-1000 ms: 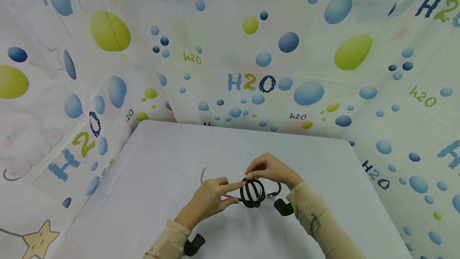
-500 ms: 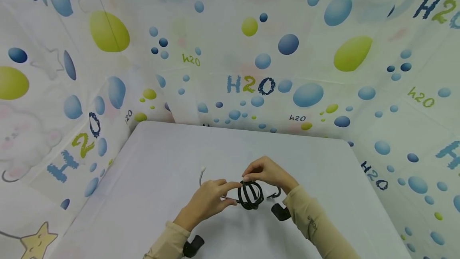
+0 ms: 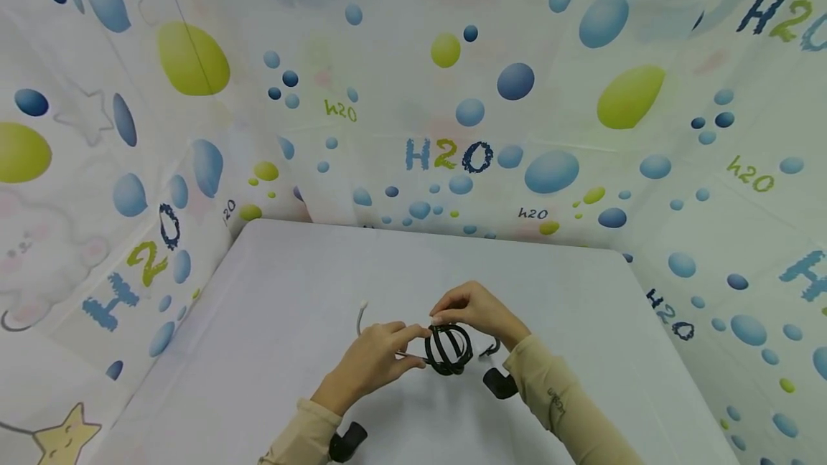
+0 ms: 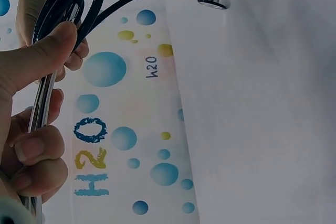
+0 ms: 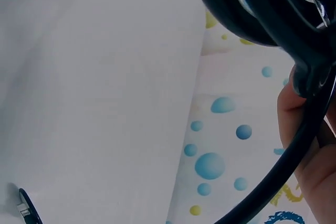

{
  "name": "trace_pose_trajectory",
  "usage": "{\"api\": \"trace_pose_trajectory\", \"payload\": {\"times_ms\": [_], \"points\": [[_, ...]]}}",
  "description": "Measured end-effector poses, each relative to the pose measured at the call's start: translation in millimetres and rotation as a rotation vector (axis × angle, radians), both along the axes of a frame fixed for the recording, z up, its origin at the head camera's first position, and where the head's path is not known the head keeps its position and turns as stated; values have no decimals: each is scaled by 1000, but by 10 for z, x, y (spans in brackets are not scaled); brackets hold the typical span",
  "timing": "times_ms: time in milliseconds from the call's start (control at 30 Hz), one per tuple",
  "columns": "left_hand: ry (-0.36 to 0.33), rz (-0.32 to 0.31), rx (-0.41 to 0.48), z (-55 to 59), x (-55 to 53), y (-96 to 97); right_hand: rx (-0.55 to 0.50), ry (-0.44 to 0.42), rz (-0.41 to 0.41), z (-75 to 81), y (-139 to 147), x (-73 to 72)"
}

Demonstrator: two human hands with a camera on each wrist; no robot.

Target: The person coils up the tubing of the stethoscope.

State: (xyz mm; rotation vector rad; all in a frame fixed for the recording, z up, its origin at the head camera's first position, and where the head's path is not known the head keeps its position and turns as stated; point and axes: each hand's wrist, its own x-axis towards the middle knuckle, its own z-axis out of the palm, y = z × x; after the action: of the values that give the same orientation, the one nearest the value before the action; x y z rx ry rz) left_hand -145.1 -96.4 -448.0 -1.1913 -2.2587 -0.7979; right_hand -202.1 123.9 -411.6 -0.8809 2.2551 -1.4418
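Both hands hold a stethoscope, its black tubing (image 3: 448, 370) wound into several loops, above the white table. The left hand (image 3: 370, 359) grips the shiny metal ear tubes (image 4: 40, 109), its thumb pressed at the base of the loops in the left wrist view. One tube ends in a pale ear tip (image 3: 364, 304) that sticks up behind this hand. At the top of the coil, the right hand (image 3: 481, 312) pinches the tubing between thumb and fingers. A free length of tube arches out right of the coil, ending in the round chest piece (image 4: 213, 2).
The white table (image 3: 291, 278) spreads out under the hands. Behind and beside it hang sheets (image 3: 388, 56) printed with blue and green drops and H2O lettering. Black wrist devices (image 3: 349, 442) show under both forearms.
The coil and both hands sit slightly farther left and lower in the head view, which itself shifted a little. The left index finger, stretched straight earlier, is now more bent at the coil.
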Motion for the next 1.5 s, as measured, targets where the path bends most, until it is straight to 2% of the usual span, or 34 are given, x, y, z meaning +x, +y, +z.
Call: {"api": "trace_pose_trajectory", "payload": {"times_ms": [433,600,733,900,1133,1267,1400,1500], "points": [[19,5,8,-55,-29,-30,-13,17,-7,-43,15,8],[-21,-10,6,-63,-20,-43,-44,4,-9,-70,3,6],[-32,-24,-31,-64,-11,-57,-76,9,-1,-92,-13,4],[-38,-2,-87,-57,-4,-69,-97,36,18,-113,-29,-6],[-102,18,-77,3,-1,-64,-74,108,-11,-155,69,-36],[-112,22,-43,50,-8,-86,-74,142,-50,-225,172,-62],[-77,40,4,67,-29,-120,-94,151,-111,-390,215,-55],[-43,58,27,61,-50,-136,-116,158,-139,-513,179,5]]}}
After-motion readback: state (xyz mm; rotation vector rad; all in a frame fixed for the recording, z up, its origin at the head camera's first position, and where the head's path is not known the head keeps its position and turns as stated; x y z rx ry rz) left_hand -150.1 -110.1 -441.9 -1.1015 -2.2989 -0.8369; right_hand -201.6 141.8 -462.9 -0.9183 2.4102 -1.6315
